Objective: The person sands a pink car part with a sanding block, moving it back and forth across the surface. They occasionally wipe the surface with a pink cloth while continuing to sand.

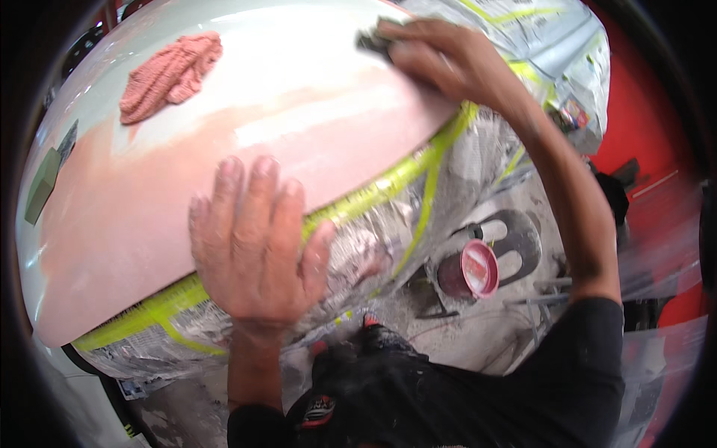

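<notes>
A curved white panel (104, 224) with pink patches fills the upper left, edged with yellow-green tape (396, 179) over paper and plastic. My right hand (437, 60) grips a dark, blurred sanding pad (371, 43) on the panel near its upper right edge. My left hand (254, 239) lies with fingers stretched out on the lower edge of the panel. A crumpled pink cloth (168, 75) rests on the upper left of the panel. A green block (41, 187) with a dark sheet beside it sits at the far left.
Taped covering (567, 45) drapes the upper right beside a red surface (657, 134). Below the panel, a pink bucket (474, 269) stands by a grey slotted object (515, 231) and metal bars on the pale floor, where a thin hose runs.
</notes>
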### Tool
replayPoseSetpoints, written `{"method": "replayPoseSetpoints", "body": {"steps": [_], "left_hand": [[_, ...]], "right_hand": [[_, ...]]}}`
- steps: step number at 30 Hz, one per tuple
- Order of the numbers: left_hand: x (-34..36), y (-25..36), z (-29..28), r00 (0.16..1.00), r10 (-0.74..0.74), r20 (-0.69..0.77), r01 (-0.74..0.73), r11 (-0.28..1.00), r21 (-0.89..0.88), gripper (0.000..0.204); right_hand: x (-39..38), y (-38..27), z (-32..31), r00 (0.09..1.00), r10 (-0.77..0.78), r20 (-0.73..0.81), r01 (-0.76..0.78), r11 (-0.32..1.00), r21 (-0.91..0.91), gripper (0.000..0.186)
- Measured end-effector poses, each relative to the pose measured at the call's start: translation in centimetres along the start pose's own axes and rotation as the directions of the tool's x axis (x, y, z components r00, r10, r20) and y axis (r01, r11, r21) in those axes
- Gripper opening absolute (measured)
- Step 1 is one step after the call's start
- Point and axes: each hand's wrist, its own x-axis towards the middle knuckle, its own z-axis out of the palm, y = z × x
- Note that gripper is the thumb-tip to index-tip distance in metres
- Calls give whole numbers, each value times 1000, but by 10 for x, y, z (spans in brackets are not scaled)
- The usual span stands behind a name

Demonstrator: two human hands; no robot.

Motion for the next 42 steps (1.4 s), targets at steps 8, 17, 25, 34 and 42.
{"method": "replayPoseSetpoints", "body": {"steps": [8,17,25,34,42], "left_hand": [[-6,-10,-4,1000,8,3,-8,999,51,32],[-2,-7,-2,1000,16,4,-16,1000,16,32],[-3,0,0,1000,8,-4,-8,1000,-6,32],[-2,1,-3,1000,6,12,-6,1000,-1,33],[-3,-3,-5,1000,3,-6,-3,1000,29,31]], "right_hand": [[-39,-40,9,975,-130,-181,121,991,-56,47],[-39,7,13,979,-39,-200,33,999,-31,43],[-20,43,5,975,174,-138,-168,985,48,44],[-36,59,-7,991,80,-105,-81,997,-2,45],[-43,42,-3,985,26,-171,-29,999,-15,44]]}}
